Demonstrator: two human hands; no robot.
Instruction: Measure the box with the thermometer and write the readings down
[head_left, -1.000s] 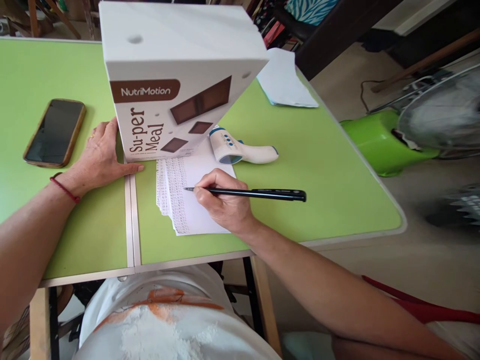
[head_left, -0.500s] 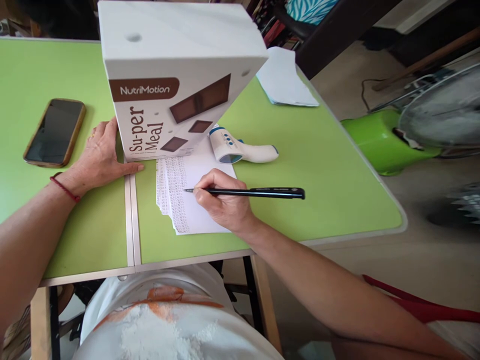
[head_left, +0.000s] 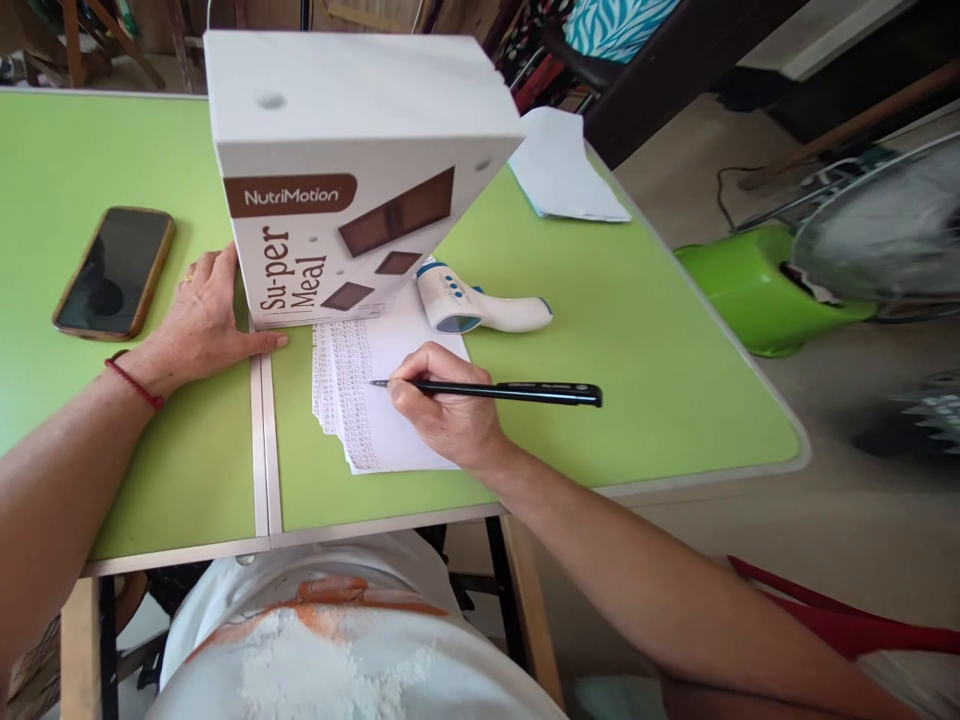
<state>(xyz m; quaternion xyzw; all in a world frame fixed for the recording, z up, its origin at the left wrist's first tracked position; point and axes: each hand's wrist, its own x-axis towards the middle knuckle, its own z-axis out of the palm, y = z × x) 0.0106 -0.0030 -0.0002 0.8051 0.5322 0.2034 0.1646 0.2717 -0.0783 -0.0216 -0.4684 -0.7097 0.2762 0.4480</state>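
My right hand (head_left: 450,412) pinches a black pen (head_left: 517,392), its tip on or just above the top sheet of a small stack of paper (head_left: 409,425) with columns of handwriting down the left side. My left hand (head_left: 202,325) lies on the table with fingers stretched and thumb out, against the lower left corner of a tall white NutriMotion box (head_left: 367,95). The box stands upright over the far part of the sheets and hides it. Just beyond my right hand lies a white and blue infrared thermometer (head_left: 484,305), partly over the paper.
A phone (head_left: 116,270) in a brown-edged case rests left of my left hand on the green table (head_left: 637,400). Folded white papers (head_left: 562,165) sit at the far right edge. On the floor to the right are a green stool (head_left: 750,290) and a fan (head_left: 885,230).
The view has shifted slightly, so the box and the table's far edge appear a little lower. The pen's back end has dipped slightly. Both hands stay nearly in place.
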